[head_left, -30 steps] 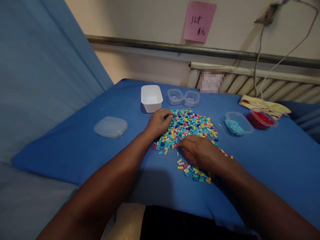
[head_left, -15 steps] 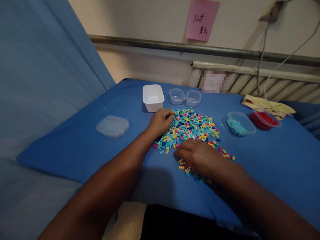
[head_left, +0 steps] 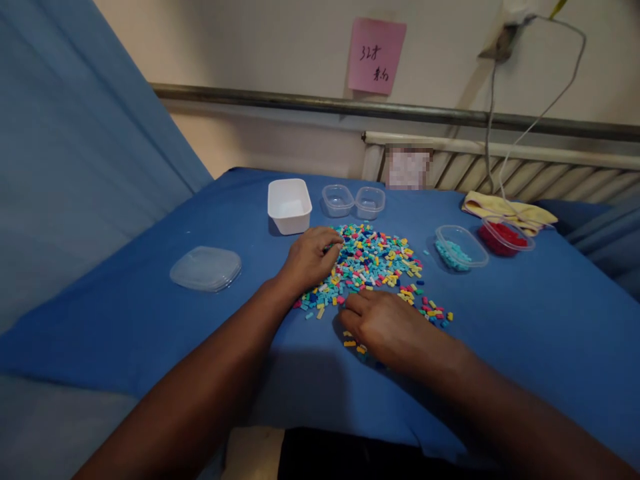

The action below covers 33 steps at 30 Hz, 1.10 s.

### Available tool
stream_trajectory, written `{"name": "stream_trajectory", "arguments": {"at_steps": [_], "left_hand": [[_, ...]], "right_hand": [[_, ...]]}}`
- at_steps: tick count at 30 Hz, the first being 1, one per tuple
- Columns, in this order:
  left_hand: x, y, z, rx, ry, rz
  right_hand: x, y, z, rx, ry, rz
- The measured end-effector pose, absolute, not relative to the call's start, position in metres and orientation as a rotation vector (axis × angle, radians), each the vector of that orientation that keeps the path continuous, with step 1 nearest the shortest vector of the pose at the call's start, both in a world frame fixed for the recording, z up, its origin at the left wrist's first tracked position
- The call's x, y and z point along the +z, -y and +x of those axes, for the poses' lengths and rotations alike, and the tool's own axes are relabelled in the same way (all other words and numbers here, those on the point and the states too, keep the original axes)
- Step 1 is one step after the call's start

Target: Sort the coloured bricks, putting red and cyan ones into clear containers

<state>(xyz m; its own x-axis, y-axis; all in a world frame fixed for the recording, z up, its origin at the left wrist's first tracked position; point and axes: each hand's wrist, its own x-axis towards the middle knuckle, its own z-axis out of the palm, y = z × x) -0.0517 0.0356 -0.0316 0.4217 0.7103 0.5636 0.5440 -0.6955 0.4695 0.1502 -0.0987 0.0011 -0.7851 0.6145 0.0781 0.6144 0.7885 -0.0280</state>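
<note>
A heap of small multicoloured toy building bricks (head_left: 375, 257) lies on the blue cloth in front of me. My left hand (head_left: 311, 259) rests at the heap's left edge, its fingers curled and the thumb tip close to the index finger. Whatever lies between them is too small to make out. Over the near side of the heap, my right hand (head_left: 377, 323) is palm down with its fingers bent together and pointing left. Its fingertips and anything in them are hidden. A few yellow bricks (head_left: 350, 343) lie just below its fingers.
Behind the heap stand a white tub (head_left: 290, 208) and two clear containers (head_left: 338, 201). To the right are a clear container of turquoise bricks (head_left: 454, 255), one of red pieces (head_left: 505, 237) and a yellow cloth (head_left: 510, 210). Stacked clear lids (head_left: 205, 268) lie at left. A radiator (head_left: 460, 160) stands behind.
The whole view has shifted, so things appear farther left and slightly lower. My right hand has moved slightly toward the left hand; both stay at the heap.
</note>
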Motion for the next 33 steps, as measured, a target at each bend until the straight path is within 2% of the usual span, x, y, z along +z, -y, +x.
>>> {"name": "stream_trajectory", "arguments": {"at_steps": [9,16,20,27,33], "left_hand": [[-0.022,-0.027,-0.051,0.757,-0.756,2.721],[-0.003,-0.015,-0.052,0.616,-0.633,2.847],[-0.001,-0.007,-0.049,0.584,-0.533,2.901],[0.000,0.004,-0.045,0.458,-0.484,2.804],[0.007,0.002,-0.045,0.474,-0.550,2.853]], "right_hand": [[-0.007,0.081,0.167,-0.011,2.722,-1.075],[-0.003,0.048,0.285,-0.272,1.931,-1.503],[-0.013,0.040,0.336,-0.338,1.701,-1.694],[-0.019,0.033,0.345,-0.310,1.786,-1.913],[-0.015,0.034,0.316,-0.227,1.941,-1.716]]}}
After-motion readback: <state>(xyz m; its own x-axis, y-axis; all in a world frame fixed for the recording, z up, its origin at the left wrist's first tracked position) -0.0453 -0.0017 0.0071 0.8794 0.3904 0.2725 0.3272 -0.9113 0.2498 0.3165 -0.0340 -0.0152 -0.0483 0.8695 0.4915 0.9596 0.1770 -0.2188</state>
